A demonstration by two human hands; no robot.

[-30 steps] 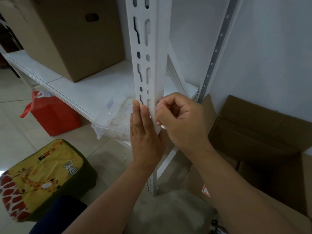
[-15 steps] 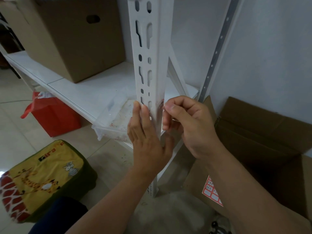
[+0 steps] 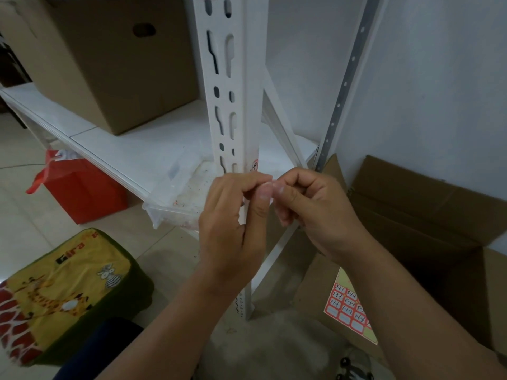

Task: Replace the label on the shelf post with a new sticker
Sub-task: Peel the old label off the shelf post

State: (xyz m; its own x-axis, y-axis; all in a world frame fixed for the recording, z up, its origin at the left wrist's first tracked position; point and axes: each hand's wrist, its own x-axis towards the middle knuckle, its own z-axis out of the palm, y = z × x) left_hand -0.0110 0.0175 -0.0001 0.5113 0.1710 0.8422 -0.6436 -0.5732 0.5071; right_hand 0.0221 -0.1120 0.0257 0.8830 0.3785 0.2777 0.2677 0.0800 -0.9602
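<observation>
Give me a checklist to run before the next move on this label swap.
1. Old label off the shelf post: not ok, a red-edged piece remains.
2. Left hand and right hand meeting at the post: ok.
3. What the fingertips pinch: cannot tell.
4. Sticker sheet at hand: ok, it lies on the flattened cardboard.
5. Spot for the new sticker exposed: cannot tell, hands cover it.
</observation>
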